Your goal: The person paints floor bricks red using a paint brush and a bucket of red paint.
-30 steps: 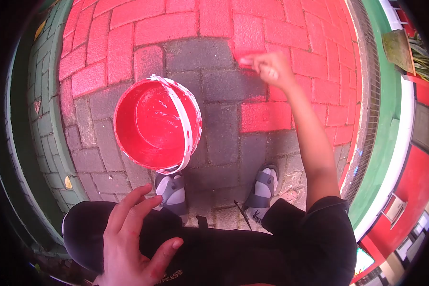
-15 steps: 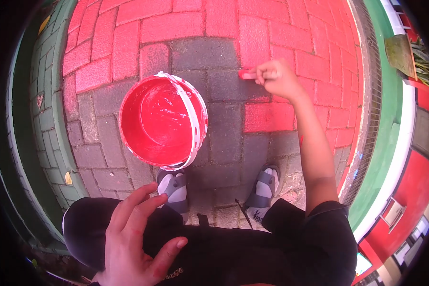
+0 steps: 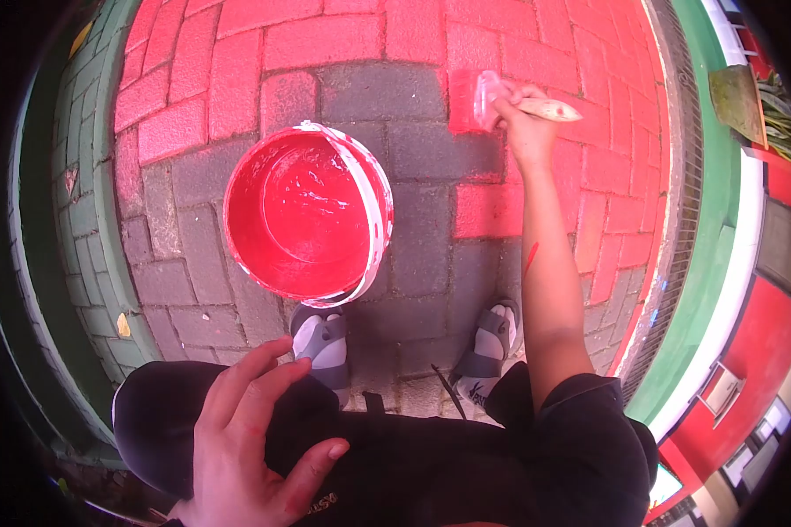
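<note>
My right hand [image 3: 529, 127] grips a wide paintbrush [image 3: 557, 110] with a pale wooden handle. Its red-coated bristles touch the paving at the border between red-painted bricks [image 3: 321, 41] and bare grey bricks [image 3: 444, 149]. A red streak marks my right forearm. Left of the brush stands a bucket [image 3: 294, 215] coated inside with red paint, its white handle lying across the right rim. My left hand [image 3: 250, 430] is in front of my body at the lower left, holding nothing, fingers apart and faintly smudged with red.
My sandalled feet [image 3: 325, 351] are on grey bricks just below the bucket. On the left runs a green-painted brick strip [image 3: 88, 237]. A drain grate [image 3: 677, 246] and a green edge lie on the right, with a planter [image 3: 736, 101] beyond.
My right hand has moved slightly up and turned, so the brush's handle and bristles now show. The view has shifted slightly; my left hand stays about where it was.
</note>
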Motion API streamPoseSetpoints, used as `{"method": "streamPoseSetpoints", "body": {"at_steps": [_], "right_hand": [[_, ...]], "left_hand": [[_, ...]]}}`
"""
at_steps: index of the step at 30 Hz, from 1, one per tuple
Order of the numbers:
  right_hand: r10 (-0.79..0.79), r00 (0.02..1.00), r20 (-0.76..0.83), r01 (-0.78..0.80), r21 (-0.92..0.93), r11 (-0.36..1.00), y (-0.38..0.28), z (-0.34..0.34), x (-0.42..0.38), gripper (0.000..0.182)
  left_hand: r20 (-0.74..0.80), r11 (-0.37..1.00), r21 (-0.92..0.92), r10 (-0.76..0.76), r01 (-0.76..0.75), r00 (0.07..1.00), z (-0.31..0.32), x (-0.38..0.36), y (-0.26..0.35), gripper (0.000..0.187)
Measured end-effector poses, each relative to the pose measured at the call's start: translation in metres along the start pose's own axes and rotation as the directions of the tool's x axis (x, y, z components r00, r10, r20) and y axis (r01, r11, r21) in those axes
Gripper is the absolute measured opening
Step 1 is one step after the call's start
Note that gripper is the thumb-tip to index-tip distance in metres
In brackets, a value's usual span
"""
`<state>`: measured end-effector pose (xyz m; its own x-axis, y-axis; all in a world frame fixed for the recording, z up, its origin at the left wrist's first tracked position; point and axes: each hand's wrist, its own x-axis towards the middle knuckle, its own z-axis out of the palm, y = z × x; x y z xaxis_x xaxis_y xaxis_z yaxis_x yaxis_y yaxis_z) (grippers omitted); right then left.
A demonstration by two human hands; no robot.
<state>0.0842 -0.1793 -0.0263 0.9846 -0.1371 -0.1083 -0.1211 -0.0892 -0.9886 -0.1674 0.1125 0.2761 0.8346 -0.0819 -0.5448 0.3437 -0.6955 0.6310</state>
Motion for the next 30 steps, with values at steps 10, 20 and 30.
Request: {"method": "streamPoseSetpoints", "body": {"at_steps": [10,20,30], "right_hand": [[-0.061,0.998,0.017,0.063,-0.111,0.992,0.022,0.001,0.023,0.024],[-0.056,0.998,-0.024,0.052,-0.146,0.988,0.025,-0.012,0.068,0.028],[-0.327,0.919,-0.221,0.223,-0.392,0.893,0.015,-0.05,0.064,0.03]], "left_hand": [[-0.028,0.999,-0.053,0.004,-0.006,1.0,-0.004,-0.005,0.007,0.048],[0.0,0.999,0.025,0.023,-0.023,1.0,0.003,-0.006,-0.002,0.061],[-0.027,1.0,-0.02,0.004,-0.004,1.0,0.003,-0.01,0.013,0.048]]}}
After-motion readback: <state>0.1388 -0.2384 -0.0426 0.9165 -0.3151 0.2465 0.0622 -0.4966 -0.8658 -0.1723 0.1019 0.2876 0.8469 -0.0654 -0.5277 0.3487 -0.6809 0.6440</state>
